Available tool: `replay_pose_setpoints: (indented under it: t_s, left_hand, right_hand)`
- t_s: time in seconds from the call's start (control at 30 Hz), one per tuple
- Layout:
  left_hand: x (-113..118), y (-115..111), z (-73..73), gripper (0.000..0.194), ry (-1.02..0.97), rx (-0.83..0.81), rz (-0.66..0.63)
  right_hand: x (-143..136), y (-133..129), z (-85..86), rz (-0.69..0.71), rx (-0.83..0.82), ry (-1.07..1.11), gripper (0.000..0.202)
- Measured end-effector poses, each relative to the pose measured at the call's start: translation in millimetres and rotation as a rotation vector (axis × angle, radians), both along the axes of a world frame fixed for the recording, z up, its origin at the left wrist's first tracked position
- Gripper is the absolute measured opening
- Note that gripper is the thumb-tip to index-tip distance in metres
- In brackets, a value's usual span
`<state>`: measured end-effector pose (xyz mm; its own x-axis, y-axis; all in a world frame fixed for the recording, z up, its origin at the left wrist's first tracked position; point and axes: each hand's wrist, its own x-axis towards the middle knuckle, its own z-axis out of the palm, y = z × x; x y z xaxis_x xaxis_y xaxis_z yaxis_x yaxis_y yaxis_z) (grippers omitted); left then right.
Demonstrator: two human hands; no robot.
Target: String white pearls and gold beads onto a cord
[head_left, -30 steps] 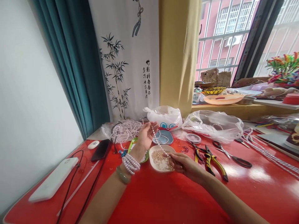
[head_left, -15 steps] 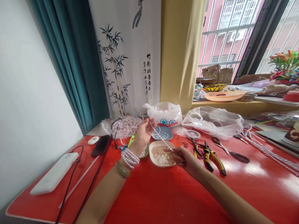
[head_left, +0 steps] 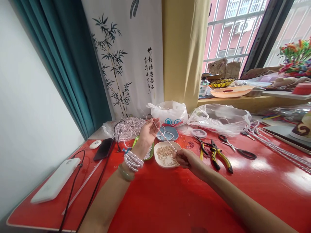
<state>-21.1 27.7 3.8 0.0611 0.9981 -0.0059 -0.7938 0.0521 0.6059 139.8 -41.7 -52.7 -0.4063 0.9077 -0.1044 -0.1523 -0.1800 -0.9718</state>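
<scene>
A thin strand of pale pink beads (head_left: pixel 163 135) is stretched slantwise between my two hands. Its upper end is held in my left hand (head_left: pixel 149 131), palm turned up and fingers curled, with a pearl bracelet (head_left: pixel 133 161) and a jade bangle on that wrist. Lower and to the right, my right hand (head_left: pixel 186 158) pinches the other end at the edge of a white dish (head_left: pixel 156 159) of small gold beads. Behind are a blue dish (head_left: pixel 175 133) with a bead strand and a green dish (head_left: pixel 151 154), partly hidden by my left hand.
Pliers (head_left: pixel 213 155) and scissors (head_left: pixel 245 153) lie right on the red table (head_left: pixel 150 200). Heaped pearl strands (head_left: pixel 128 127) and plastic bags (head_left: pixel 218 119) stand behind. At the left are a dark phone (head_left: pixel 104 149), a white power bank (head_left: pixel 55 181) and cables.
The view has tilted down and shifted slightly. Both hands still hold the strand, and my right hand sits a little closer to the white dish's edge.
</scene>
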Motion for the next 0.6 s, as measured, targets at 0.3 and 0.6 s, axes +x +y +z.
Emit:
replay_pose_setpoints:
  t_s: [0.3, 0.6]
  left_hand:
    - [0.2, 4.0, -3.7, 0.009, 0.017, 0.000, -0.019]
    - [0.1, 5.8, -5.6, 0.010, 0.023, -0.006, -0.004]
  right_hand:
    - [1.7, 3.4, -3.3, -0.001, 0.022, 0.046, 0.016]
    - [1.9, 0.6, 3.7, -0.125, 0.053, 0.009, 0.018]
